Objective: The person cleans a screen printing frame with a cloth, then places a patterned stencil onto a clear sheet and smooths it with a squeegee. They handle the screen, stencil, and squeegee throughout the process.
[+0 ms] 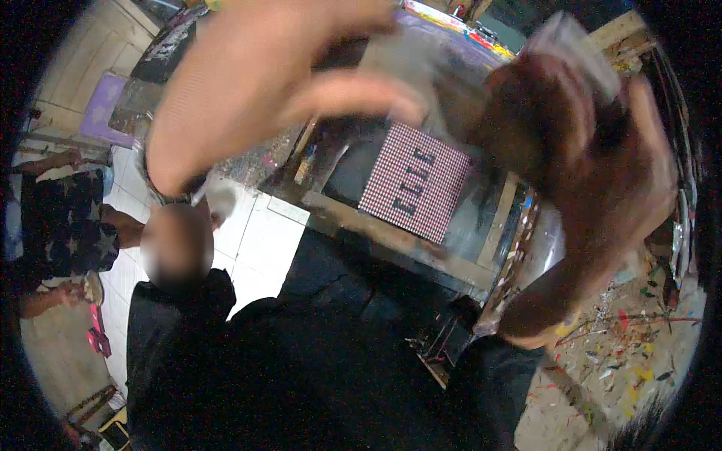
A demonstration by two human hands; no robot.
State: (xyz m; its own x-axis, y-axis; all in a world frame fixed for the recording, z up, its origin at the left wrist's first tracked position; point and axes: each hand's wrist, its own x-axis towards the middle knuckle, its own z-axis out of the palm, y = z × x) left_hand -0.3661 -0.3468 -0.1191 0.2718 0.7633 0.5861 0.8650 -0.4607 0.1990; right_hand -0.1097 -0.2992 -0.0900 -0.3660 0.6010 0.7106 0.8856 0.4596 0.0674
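My left hand (248,83) reaches in from the left, blurred, its thumb stretched out apart from the fingers. The fingertips run toward the top edge, and I make out nothing held. Below the thumb lies a flat square piece (417,180) with a fine red-and-white check and dark lettering. It rests on a dark, paint-stained work surface (353,177). My right hand (594,165), in shadow and smeared by motion, is raised at the right. Its fingers are round a pale, partly see-through block-like thing (575,52), whose kind I cannot make out.
A wooden frame edge (391,240) borders the work surface. Bright paint smears (466,30) show along its far side. Paint-spattered floor (617,353) lies at the right, white tiles (256,233) at the left. Another person in star-patterned dark clothing (68,225) is at the far left.
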